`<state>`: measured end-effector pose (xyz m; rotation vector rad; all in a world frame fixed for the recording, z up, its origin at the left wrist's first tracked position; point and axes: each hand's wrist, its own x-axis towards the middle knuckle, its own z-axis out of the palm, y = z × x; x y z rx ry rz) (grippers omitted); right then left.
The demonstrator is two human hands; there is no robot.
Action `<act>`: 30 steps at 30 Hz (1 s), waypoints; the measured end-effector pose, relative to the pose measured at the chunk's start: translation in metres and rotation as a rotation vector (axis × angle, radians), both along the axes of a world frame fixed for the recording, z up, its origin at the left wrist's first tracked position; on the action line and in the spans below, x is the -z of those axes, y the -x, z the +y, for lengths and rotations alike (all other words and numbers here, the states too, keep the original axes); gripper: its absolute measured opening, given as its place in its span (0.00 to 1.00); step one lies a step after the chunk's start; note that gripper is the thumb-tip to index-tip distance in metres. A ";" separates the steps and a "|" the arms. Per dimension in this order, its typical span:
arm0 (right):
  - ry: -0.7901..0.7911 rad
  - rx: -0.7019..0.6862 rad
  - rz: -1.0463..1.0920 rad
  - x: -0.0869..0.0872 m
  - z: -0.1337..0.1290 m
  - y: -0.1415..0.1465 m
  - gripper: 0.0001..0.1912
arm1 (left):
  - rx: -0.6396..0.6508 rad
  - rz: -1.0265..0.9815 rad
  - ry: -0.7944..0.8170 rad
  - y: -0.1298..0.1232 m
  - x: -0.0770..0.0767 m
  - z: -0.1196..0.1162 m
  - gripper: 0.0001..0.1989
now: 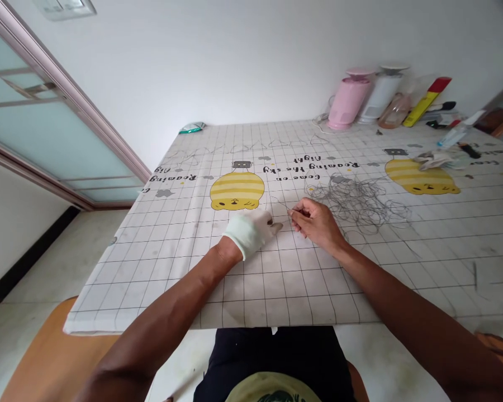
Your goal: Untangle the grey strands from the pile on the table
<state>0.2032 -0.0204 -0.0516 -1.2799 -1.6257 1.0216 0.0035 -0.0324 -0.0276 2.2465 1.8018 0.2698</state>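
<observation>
My left hand [257, 230] wears a pale white-green glove. Its thumb and fingers are pressed together just above the checked tablecloth; what they hold, if anything, is too small to make out. Beside it on the right, my bare right hand [315, 223] pinches a thin grey wire [281, 203] between thumb and forefinger. The wire's fine end rises in a slight curve between the two hands. Just right of my right hand lies a loose tangle of thin grey wire [362, 204] on the cloth.
Bent wire pieces [245, 148] lie in a row across the far side. At the back right stand a pink cylinder-shaped device [349, 101], a white one [380, 97], a bottle [396, 111] and a yellow-red box [426, 103]. A green packet [191, 128] lies at the far left corner.
</observation>
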 end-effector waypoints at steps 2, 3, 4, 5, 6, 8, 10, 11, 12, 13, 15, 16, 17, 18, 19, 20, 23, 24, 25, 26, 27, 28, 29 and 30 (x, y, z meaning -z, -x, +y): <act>-0.001 -0.005 0.032 -0.002 0.001 -0.001 0.14 | -0.023 -0.178 -0.012 0.004 -0.004 0.000 0.16; -0.005 -0.005 0.045 -0.003 0.001 -0.002 0.14 | -0.039 -0.252 -0.030 0.006 -0.006 0.000 0.18; -0.011 -0.005 0.053 -0.004 0.001 -0.002 0.14 | -0.065 -0.305 -0.057 0.008 -0.009 0.000 0.20; -0.016 -0.009 0.056 -0.005 0.000 -0.001 0.14 | -0.094 -0.334 -0.095 0.009 -0.012 0.000 0.21; -0.022 -0.014 0.056 -0.006 -0.001 -0.001 0.14 | -0.122 -0.348 -0.141 0.011 -0.015 0.000 0.21; -0.027 -0.044 0.061 -0.008 -0.003 0.000 0.14 | -0.156 -0.371 -0.224 0.014 -0.022 0.001 0.21; -0.022 -0.099 0.086 -0.010 -0.004 0.000 0.14 | -0.174 -0.453 -0.221 0.017 -0.027 0.002 0.21; -0.017 -0.135 0.106 -0.011 -0.005 0.000 0.14 | -0.179 -0.525 -0.176 0.019 -0.029 0.002 0.21; -0.008 -0.175 0.130 -0.012 -0.005 -0.001 0.14 | -0.180 -0.610 -0.110 0.021 -0.030 0.003 0.20; 0.006 -0.216 0.156 -0.013 -0.006 -0.001 0.14 | -0.175 -0.701 -0.037 0.024 -0.031 0.004 0.19; 0.039 -0.295 0.203 -0.014 -0.006 -0.003 0.14 | -0.142 -0.862 0.078 0.029 -0.029 0.006 0.17; 0.058 -0.336 0.223 -0.015 -0.006 -0.004 0.14 | -0.112 -0.928 0.111 0.032 -0.027 0.007 0.16; 0.074 -0.378 0.239 -0.016 -0.007 -0.004 0.14 | -0.072 -0.987 0.132 0.034 -0.024 0.009 0.15; 0.085 -0.419 0.253 -0.016 -0.007 -0.005 0.14 | -0.029 -1.039 0.143 0.036 -0.021 0.010 0.14; 0.091 -0.458 0.266 -0.016 -0.008 -0.005 0.14 | 0.017 -1.083 0.150 0.037 -0.017 0.011 0.13; 0.091 -0.491 0.278 -0.016 -0.008 -0.005 0.13 | 0.059 -1.114 0.158 0.038 -0.015 0.012 0.13; 0.086 -0.547 0.312 -0.017 -0.010 -0.005 0.12 | 0.125 -1.117 0.161 0.039 -0.012 0.014 0.11; 0.090 -0.558 0.323 -0.017 -0.010 -0.004 0.12 | 0.137 -1.090 0.157 0.040 -0.013 0.014 0.11; 0.098 -0.567 0.335 -0.017 -0.011 -0.004 0.12 | 0.149 -1.056 0.152 0.040 -0.015 0.013 0.11; 0.108 -0.573 0.348 -0.017 -0.011 -0.004 0.12 | 0.161 -1.020 0.143 0.041 -0.017 0.013 0.11; 0.120 -0.576 0.364 -0.017 -0.011 -0.004 0.12 | 0.169 -0.985 0.132 0.042 -0.019 0.012 0.10; 0.134 -0.577 0.382 -0.017 -0.011 -0.005 0.12 | 0.170 -0.956 0.117 0.043 -0.020 0.012 0.09; 0.149 -0.573 0.402 -0.016 -0.010 -0.005 0.12 | 0.163 -0.932 0.102 0.043 -0.022 0.011 0.08; 0.166 -0.566 0.423 -0.015 -0.010 -0.005 0.12 | 0.153 -0.911 0.090 0.044 -0.023 0.011 0.07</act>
